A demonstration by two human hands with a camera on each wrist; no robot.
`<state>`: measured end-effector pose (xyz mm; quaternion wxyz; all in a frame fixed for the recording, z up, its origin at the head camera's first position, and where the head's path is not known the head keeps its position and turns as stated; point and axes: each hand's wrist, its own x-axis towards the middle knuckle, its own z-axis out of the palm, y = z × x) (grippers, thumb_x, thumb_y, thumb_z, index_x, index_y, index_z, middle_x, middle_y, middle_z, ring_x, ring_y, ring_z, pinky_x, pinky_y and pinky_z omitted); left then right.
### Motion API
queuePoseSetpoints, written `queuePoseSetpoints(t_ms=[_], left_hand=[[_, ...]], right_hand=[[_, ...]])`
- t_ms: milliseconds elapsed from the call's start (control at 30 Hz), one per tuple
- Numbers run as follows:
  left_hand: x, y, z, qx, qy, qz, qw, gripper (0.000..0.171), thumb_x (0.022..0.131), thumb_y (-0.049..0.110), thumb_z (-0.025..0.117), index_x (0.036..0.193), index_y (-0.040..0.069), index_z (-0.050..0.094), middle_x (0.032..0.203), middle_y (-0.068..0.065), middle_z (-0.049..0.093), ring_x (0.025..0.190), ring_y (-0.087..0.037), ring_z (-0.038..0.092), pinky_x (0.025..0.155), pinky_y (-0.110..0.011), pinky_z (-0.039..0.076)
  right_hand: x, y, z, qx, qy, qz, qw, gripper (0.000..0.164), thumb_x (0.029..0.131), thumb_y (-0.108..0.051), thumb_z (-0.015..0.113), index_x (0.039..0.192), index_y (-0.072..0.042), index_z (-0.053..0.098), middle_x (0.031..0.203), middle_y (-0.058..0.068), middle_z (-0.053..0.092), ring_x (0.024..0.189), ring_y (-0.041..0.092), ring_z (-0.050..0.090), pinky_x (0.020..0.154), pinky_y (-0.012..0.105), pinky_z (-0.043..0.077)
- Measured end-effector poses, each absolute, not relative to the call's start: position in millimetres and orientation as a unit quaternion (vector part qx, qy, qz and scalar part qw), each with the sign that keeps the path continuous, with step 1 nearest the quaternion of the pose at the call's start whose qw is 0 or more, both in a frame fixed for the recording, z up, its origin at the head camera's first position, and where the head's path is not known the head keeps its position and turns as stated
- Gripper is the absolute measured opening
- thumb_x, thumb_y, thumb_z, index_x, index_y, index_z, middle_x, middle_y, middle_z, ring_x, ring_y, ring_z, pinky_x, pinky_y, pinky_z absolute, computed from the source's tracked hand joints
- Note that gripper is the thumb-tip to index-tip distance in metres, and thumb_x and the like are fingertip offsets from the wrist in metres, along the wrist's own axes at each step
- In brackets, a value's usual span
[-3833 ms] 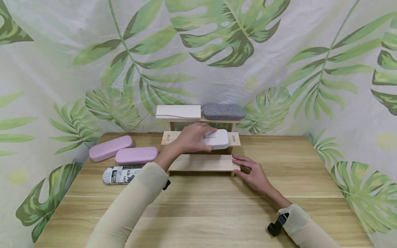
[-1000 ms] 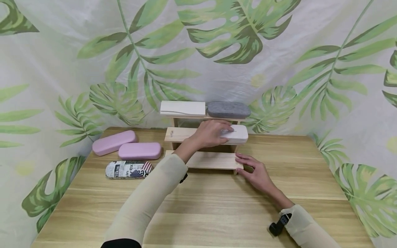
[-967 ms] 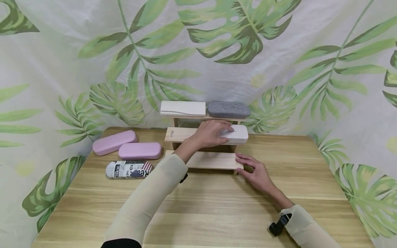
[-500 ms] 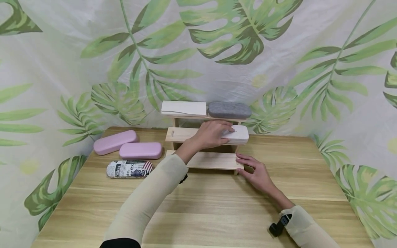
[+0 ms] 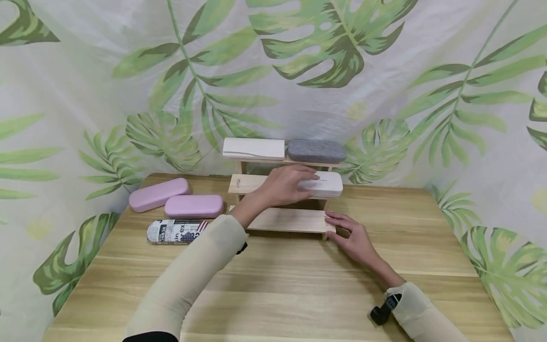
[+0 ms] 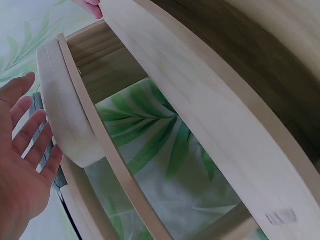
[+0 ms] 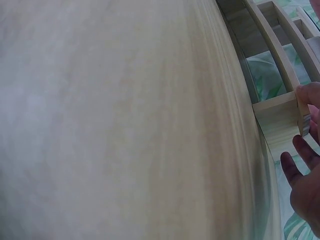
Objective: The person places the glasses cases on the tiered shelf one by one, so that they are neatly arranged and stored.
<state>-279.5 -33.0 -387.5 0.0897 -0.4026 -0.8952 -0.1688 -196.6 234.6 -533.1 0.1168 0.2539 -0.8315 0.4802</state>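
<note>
A white glasses case (image 5: pixel 328 185) lies on the right part of the middle tier of a three-tier wooden stand (image 5: pixel 282 219). My left hand (image 5: pixel 284 185) is just left of that case. In the left wrist view, the left fingers (image 6: pixel 31 134) are spread and relaxed alongside the white case (image 6: pixel 70 105), not wrapped round it. My right hand (image 5: pixel 352 241) holds the right end of the stand's lowest tier; the right wrist view has thumb and fingers (image 7: pixel 309 92) pinching the board's end. On the top tier sit a white flap case (image 5: pixel 253 147) and a grey fabric glasses case (image 5: pixel 316 150).
Left of the stand, two pink glasses cases (image 5: pixel 194 206) lie partly against each other on the wooden table (image 5: pixel 299 289). A newspaper-print glasses case (image 5: pixel 173 232) lies in front of them, partly behind my left sleeve. A leaf-patterned cloth (image 5: pixel 213 57) hangs behind the table.
Earlier my left hand carried the white glasses case rightward and set it down on the middle tier. Now that hand has let go and shifted slightly left. My right hand has stayed put.
</note>
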Motion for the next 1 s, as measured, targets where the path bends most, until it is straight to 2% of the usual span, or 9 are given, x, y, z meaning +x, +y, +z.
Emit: queuePoseSetpoints(t_ms=[433,500,667,900,1000], left_hand=[[-266,-65,-372,-0.415,-0.871,-0.231,0.127,0.044,0.09,0.03,0.085,0.132,0.017,0.076,0.141,-0.001,0.069,0.127,-0.023,0.067,0.083,-0.039,0.06],[-264,-70,-371,-0.415,-0.869,-0.24,0.125,0.044,0.09,0.03,0.085,0.131,0.017,0.076,0.141,-0.001,0.07,0.128,-0.023,0.066,0.085,-0.041,0.06],[-258,-83,-370,-0.407,-0.87,-0.256,0.109,0.045,0.09,0.033,0.084,0.132,0.018,0.076,0.141,0.0,0.069,0.129,-0.024,0.066,0.082,-0.042,0.059],[-248,-109,-373,-0.398,-0.87,-0.269,0.107,0.049,0.089,0.034,0.085,0.134,0.016,0.075,0.141,-0.002,0.069,0.13,-0.025,0.065,0.093,-0.045,0.058],[-245,-122,-374,-0.404,-0.866,-0.272,0.117,0.051,0.088,0.033,0.087,0.134,0.014,0.074,0.139,-0.004,0.07,0.127,-0.027,0.067,0.092,-0.046,0.059]], right_hand=[[-197,235,-532,0.251,-0.834,0.477,0.118,0.039,0.091,-0.004,0.082,0.13,-0.003,0.075,0.143,0.012,0.067,0.137,0.038,0.059,0.11,0.011,0.038],[-197,235,-531,0.251,-0.834,0.477,0.117,0.039,0.091,-0.004,0.082,0.13,-0.003,0.075,0.143,0.012,0.067,0.137,0.037,0.059,0.11,0.011,0.038],[-196,236,-531,0.248,-0.835,0.477,0.115,0.04,0.091,-0.004,0.082,0.13,-0.003,0.075,0.144,0.011,0.067,0.137,0.037,0.058,0.111,0.011,0.038],[-196,235,-531,0.243,-0.84,0.473,0.109,0.04,0.091,-0.004,0.082,0.13,-0.004,0.075,0.145,0.009,0.067,0.139,0.035,0.058,0.113,0.013,0.037],[-196,235,-532,0.244,-0.841,0.471,0.108,0.04,0.091,-0.004,0.082,0.13,-0.004,0.075,0.145,0.009,0.067,0.139,0.034,0.058,0.113,0.013,0.037]])
